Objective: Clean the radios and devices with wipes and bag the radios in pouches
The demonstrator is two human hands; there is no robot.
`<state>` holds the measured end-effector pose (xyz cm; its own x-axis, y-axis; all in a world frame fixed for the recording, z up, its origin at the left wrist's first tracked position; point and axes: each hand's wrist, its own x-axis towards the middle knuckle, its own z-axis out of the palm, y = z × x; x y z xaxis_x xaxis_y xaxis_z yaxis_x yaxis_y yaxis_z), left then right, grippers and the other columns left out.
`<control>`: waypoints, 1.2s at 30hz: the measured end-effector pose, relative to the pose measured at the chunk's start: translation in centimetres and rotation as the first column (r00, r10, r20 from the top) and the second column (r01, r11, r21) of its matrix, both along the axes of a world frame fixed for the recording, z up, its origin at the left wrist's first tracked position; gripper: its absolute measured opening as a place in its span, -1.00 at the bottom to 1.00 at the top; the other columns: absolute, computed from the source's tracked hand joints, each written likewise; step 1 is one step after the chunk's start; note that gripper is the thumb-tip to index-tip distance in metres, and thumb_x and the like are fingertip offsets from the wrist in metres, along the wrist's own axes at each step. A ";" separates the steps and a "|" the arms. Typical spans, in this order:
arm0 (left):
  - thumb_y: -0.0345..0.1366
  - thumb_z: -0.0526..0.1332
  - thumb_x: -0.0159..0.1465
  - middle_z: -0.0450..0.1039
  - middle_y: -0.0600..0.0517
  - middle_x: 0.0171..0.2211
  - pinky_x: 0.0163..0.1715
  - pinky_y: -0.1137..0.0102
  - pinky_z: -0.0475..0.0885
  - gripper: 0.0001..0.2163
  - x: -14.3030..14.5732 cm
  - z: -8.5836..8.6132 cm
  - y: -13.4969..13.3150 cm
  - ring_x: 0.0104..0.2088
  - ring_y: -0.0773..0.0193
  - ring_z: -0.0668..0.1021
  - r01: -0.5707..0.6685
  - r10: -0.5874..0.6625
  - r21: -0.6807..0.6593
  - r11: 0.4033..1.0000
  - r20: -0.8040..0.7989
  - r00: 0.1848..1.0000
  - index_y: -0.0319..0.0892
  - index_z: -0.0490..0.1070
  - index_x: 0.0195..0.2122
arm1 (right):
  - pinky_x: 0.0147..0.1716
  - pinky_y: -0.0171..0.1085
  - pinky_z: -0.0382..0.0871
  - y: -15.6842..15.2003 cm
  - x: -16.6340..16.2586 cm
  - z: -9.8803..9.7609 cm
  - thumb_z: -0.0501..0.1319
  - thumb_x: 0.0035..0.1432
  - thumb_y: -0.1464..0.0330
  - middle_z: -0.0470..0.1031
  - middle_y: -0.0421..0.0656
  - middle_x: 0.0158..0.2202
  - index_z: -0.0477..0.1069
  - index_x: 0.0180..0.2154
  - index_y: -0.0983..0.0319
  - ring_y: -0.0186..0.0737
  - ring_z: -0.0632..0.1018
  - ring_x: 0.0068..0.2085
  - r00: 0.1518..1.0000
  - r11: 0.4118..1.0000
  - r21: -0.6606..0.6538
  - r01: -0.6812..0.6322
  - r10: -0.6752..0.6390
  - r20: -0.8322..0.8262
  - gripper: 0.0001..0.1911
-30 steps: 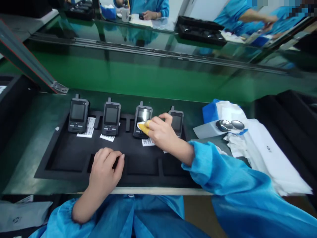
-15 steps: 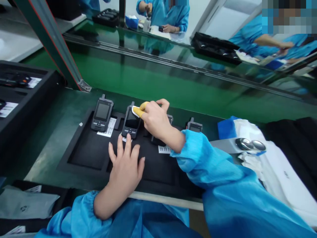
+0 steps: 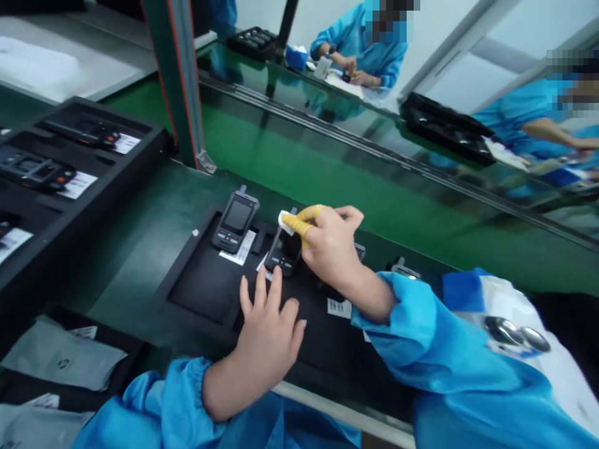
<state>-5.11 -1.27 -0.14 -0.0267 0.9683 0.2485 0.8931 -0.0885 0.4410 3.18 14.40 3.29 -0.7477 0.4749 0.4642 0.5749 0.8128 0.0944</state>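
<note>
1. One right hand (image 3: 330,249), two fingers in yellow covers (image 3: 299,226), pinched together on a white pad (image 3: 284,221).
2. One white pad, at those fingertips, against the upper part of a handset: thin, likely soft and light; best pinched by its near edge.
3. One handset (image 3: 282,251), under the right fingertips and just ahead of the left hand (image 3: 267,330). Likely stiff and light enough for one hand; glass probably slick and easily marked. Best held by the side edges, off the screen.
4. Same handset, appearance: black and grey body, dark glossy screen, button row toward the left hand; upper end partly covered by pad and fingers.
5. One left hand, fingers spread apart, gripping nothing; fingertips at the handset's lower end, contact uncertain.
6. One neighbouring handset (image 3: 236,219), left of the right hand, face up, grey-rimmed, beside a printed label (image 3: 239,248).
7. One black tray (image 3: 201,292), beneath and around both hands.
</note>
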 end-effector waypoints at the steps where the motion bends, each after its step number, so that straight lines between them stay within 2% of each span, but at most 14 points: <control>1: -0.28 0.09 0.29 0.23 -0.26 0.22 0.06 -0.28 0.18 -0.81 -0.7 0.2 -0.1 0.22 -0.29 0.26 -0.020 0.020 0.025 1.000 0.001 1.000 -0.19 0.48 -0.26 | -0.16 -0.10 -0.10 0.6 -1.1 0.4 0.02 0.17 0.56 0.48 -0.17 -0.25 0.52 -0.19 0.12 -0.21 0.36 -0.22 1.000 1.000 -0.012 0.021 -0.021 0.002 -0.64; 6: -0.34 0.08 0.28 0.34 -0.11 0.17 0.06 -0.28 0.16 -0.82 -5.6 0.8 0.4 0.20 -0.31 0.29 -0.238 0.244 0.078 0.968 -0.086 0.966 -0.18 0.47 -0.35 | -0.15 -0.09 -0.11 2.1 -6.6 0.5 -0.01 0.21 0.55 0.46 -0.15 -0.22 0.52 -0.27 0.18 -0.19 0.33 -0.19 0.992 0.994 -0.105 -0.006 0.019 0.124 -0.65; 9: -0.40 0.08 0.27 0.41 -0.10 0.11 0.04 -0.32 0.15 -0.83 -7.5 0.3 1.0 0.17 -0.34 0.32 -0.279 0.282 0.041 0.959 -0.149 0.948 -0.20 0.48 -0.34 | -0.14 -0.11 -0.12 2.0 -8.3 -0.6 -0.04 0.26 0.53 0.46 -0.15 -0.24 0.52 -0.30 0.21 -0.21 0.32 -0.21 0.985 0.995 -0.093 -0.019 0.034 0.169 -0.64; 12: -0.41 0.07 0.27 0.42 -0.09 0.10 0.05 -0.32 0.14 -0.81 -7.9 -0.5 1.1 0.15 -0.31 0.35 -0.264 0.266 0.035 0.964 -0.176 0.948 -0.20 0.49 -0.34 | -0.16 -0.12 -0.13 0.8 -8.3 -2.1 -0.03 0.27 0.52 0.43 -0.15 -0.35 0.51 -0.39 0.25 -0.24 0.30 -0.26 0.985 0.996 0.003 -0.084 0.082 0.151 -0.64; 16: -0.40 0.08 0.28 0.42 -0.07 0.10 0.07 -0.29 0.14 -0.81 -7.6 -0.9 1.0 0.15 -0.28 0.36 -0.259 0.263 0.050 0.965 -0.169 0.950 -0.20 0.48 -0.37 | -0.16 -0.13 -0.12 -0.7 -7.9 -3.0 0.00 0.30 0.46 0.37 -0.19 -0.46 0.51 -0.42 0.22 -0.27 0.28 -0.32 0.952 0.959 0.069 -0.275 0.261 0.162 -0.65; 18: -0.40 0.08 0.28 0.42 -0.06 0.10 0.06 -0.29 0.14 -0.81 -7.6 -0.8 0.9 0.15 -0.28 0.36 -0.259 0.263 0.047 0.965 -0.166 0.950 -0.21 0.48 -0.38 | -0.14 -0.12 -0.13 -0.3 -8.3 -2.7 -0.01 0.31 0.46 0.40 -0.19 -0.43 0.52 -0.37 0.20 -0.27 0.29 -0.31 0.955 0.966 0.064 -0.251 0.236 0.177 -0.65; 22: -0.39 0.08 0.28 0.40 -0.06 0.12 0.06 -0.30 0.12 -0.80 -7.7 -0.6 1.0 0.15 -0.30 0.35 -0.256 0.257 0.029 0.966 -0.176 0.950 -0.21 0.48 -0.39 | -0.12 -0.10 -0.16 0.8 -9.7 -2.2 -0.04 0.29 0.52 0.44 -0.14 -0.31 0.52 -0.34 0.23 -0.24 0.32 -0.25 0.987 0.999 0.029 -0.028 0.023 0.158 -0.63; 24: -0.39 0.07 0.28 0.40 -0.06 0.12 0.07 -0.29 0.12 -0.80 -7.7 -0.7 1.0 0.16 -0.31 0.34 -0.257 0.258 0.028 0.966 -0.179 0.949 -0.21 0.48 -0.38 | -0.13 -0.10 -0.15 0.1 -10.0 -2.3 -0.02 0.28 0.51 0.43 -0.13 -0.34 0.52 -0.38 0.24 -0.23 0.32 -0.25 0.983 0.998 -0.026 -0.056 0.060 0.175 -0.65; 26: -0.41 0.06 0.28 0.42 -0.06 0.11 0.07 -0.28 0.11 -0.80 -7.7 -0.7 0.9 0.16 -0.30 0.34 -0.262 0.263 0.031 0.965 -0.175 0.949 -0.21 0.50 -0.32 | -0.14 -0.10 -0.13 -1.2 -10.1 -2.6 0.02 0.27 0.49 0.42 -0.15 -0.38 0.52 -0.41 0.23 -0.23 0.32 -0.26 0.966 0.985 -0.094 -0.145 0.161 0.204 -0.68; 28: -0.43 0.06 0.27 0.44 -0.06 0.08 0.07 -0.27 0.12 -0.79 -7.8 -0.8 0.8 0.15 -0.28 0.35 -0.267 0.268 0.032 0.963 -0.168 0.949 -0.21 0.50 -0.25 | -0.15 -0.11 -0.12 -2.4 -9.7 -2.6 0.06 0.26 0.47 0.43 -0.16 -0.39 0.52 -0.40 0.22 -0.25 0.33 -0.27 0.949 0.967 -0.167 -0.193 0.227 0.220 -0.71; 31: -0.42 0.06 0.27 0.43 -0.07 0.10 0.07 -0.24 0.15 -0.80 -7.8 -0.8 0.8 0.14 -0.26 0.37 -0.263 0.266 0.039 0.964 -0.170 0.949 -0.21 0.49 -0.29 | -0.17 -0.12 -0.09 -3.0 -7.5 -1.4 0.07 0.21 0.51 0.49 -0.15 -0.31 0.53 -0.29 0.18 -0.26 0.36 -0.23 0.963 0.961 -0.220 -0.168 0.207 0.171 -0.73; 34: -0.40 0.05 0.28 0.40 -0.07 0.13 0.07 -0.22 0.15 -0.79 -7.8 -0.7 0.8 0.15 -0.23 0.36 -0.253 0.260 0.060 0.965 -0.175 0.950 -0.19 0.46 -0.41 | -0.18 -0.13 -0.03 -2.7 -2.5 0.6 0.04 0.11 0.58 0.52 -0.15 -0.23 0.51 -0.16 0.13 -0.24 0.42 -0.18 0.994 0.985 -0.145 -0.092 0.100 0.044 -0.61; 36: -0.39 0.06 0.29 0.40 -0.07 0.12 0.08 -0.21 0.14 -0.79 -7.9 -0.8 0.9 0.15 -0.23 0.36 -0.265 0.275 0.078 0.961 -0.167 0.947 -0.18 0.44 -0.43 | -0.21 -0.12 0.03 -2.5 2.4 1.9 0.02 0.08 0.58 0.53 -0.15 -0.28 0.51 -0.17 0.12 -0.23 0.46 -0.22 0.999 0.998 -0.056 0.022 -0.024 -0.030 -0.59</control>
<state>-12.98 -0.41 -0.89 -0.2366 0.9158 0.3245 0.9496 0.1473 0.2769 5.61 11.92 5.20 -0.7222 0.5174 0.4589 0.5953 0.8029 0.0316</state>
